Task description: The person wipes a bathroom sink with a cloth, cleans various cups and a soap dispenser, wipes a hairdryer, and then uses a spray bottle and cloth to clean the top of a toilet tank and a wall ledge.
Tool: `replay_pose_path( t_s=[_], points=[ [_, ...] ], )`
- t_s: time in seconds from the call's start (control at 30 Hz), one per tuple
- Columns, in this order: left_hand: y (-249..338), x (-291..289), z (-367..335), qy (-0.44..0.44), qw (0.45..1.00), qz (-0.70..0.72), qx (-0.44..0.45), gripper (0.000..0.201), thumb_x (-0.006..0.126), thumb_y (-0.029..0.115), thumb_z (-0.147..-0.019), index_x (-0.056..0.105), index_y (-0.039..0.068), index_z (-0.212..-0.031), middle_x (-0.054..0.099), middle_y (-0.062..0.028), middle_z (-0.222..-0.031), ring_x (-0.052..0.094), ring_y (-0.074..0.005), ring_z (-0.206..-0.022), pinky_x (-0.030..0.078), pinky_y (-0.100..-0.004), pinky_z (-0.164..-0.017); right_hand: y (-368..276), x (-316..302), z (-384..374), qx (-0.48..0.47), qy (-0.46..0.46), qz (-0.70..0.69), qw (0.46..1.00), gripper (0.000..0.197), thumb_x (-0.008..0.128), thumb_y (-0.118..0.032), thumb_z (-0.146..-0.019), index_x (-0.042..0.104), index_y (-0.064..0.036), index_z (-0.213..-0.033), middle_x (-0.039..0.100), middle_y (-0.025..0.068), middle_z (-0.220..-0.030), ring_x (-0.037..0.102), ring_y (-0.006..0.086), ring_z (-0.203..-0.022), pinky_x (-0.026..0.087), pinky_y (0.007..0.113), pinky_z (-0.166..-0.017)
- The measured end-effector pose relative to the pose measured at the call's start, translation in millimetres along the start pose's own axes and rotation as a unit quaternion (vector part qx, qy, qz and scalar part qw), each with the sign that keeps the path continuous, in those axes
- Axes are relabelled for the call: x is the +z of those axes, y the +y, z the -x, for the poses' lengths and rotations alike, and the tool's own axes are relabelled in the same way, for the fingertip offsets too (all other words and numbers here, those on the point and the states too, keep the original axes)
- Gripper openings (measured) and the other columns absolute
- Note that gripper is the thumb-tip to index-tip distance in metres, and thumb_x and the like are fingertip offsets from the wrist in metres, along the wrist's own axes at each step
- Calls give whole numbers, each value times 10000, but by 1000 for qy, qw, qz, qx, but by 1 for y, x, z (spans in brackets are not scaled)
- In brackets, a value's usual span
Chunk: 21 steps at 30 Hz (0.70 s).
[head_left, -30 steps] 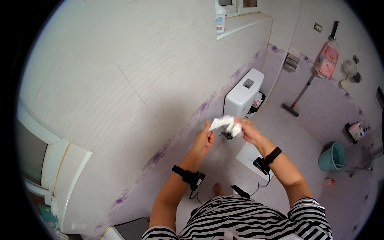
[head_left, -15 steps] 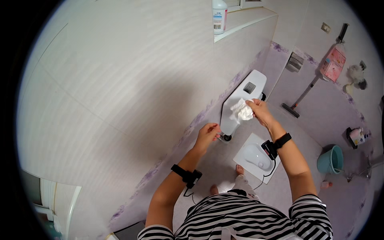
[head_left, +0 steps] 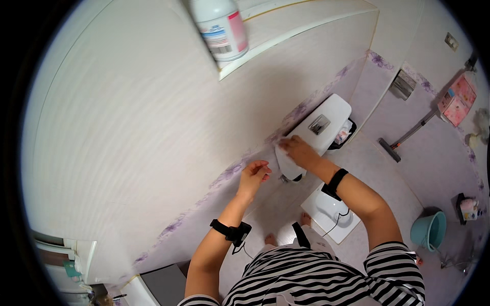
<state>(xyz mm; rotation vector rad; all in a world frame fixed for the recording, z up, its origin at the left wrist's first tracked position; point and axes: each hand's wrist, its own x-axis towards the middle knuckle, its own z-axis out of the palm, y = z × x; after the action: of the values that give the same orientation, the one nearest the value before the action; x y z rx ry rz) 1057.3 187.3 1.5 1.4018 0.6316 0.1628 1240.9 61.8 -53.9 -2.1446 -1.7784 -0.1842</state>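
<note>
White tissue (head_left: pixel 280 146) lies at the near end of the white cistern (head_left: pixel 334 108), pressed against its top by the right hand (head_left: pixel 298 152). Only a pale edge of it shows beside the fingers; the rest is hidden, so its shape cannot be told. The right hand is closed over the tissue, knuckles up, its forearm reaching in from the right of the cistern. The left hand (head_left: pixel 254 176) is to the left of the cistern's near end, apart from it, seemingly empty, with fingers loosely curled and only a narrow gap to the thumb. Each forearm wears a black strap with a small device.

A square metallic flush button (head_left: pixel 319 124) is set in the cistern's top, beyond the right hand. Just right of the cistern stands a black-lined bin (head_left: pixel 344 134) with crumpled pale and pink stuff inside. A white squat pan (head_left: pixel 332 211) is in the floor on the near right side of the cistern, partly covered by the right forearm. Above and left of the cistern, a white bottle (head_left: pixel 220 30) with a pink-and-blue label stands on a ledge (head_left: pixel 296 21). Well to the right of the cistern are a long-handled squeegee (head_left: pixel 390 150), a pink patterned package (head_left: pixel 458 99) and a teal bucket (head_left: pixel 420 232).
</note>
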Motion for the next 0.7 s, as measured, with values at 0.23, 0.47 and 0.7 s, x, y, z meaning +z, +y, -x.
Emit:
replay_pose_path(
  t_s=[0.23,0.47,0.7],
  points=[
    [-6,32,-25,57,996,-58,24,159,521,60,-859,575,46,-1008,619,-38,-856,562,-93,-720,442,-220,-648,143,-26,2,74,40,20,996,309,594,-144,-744,591,-55,-1040,585,130,-1029,488,304,-1016,393,351,-891],
    [-9,48,-41,102,955,-253,120,248,533,38,-834,553,25,-1081,614,-74,-964,571,-141,-870,457,-261,-682,176,-11,8,202,21,-5,979,172,566,-124,-749,589,-31,-892,582,125,-877,524,292,-916,439,372,-776],
    [-5,74,-48,84,903,-379,185,372,525,-12,-798,500,28,-1167,574,-176,-1070,558,-253,-973,445,-311,-797,67,5,32,-94,154,-154,972,207,509,-111,-823,576,-47,-1008,563,128,-979,529,261,-938,453,346,-795]
  ],
)
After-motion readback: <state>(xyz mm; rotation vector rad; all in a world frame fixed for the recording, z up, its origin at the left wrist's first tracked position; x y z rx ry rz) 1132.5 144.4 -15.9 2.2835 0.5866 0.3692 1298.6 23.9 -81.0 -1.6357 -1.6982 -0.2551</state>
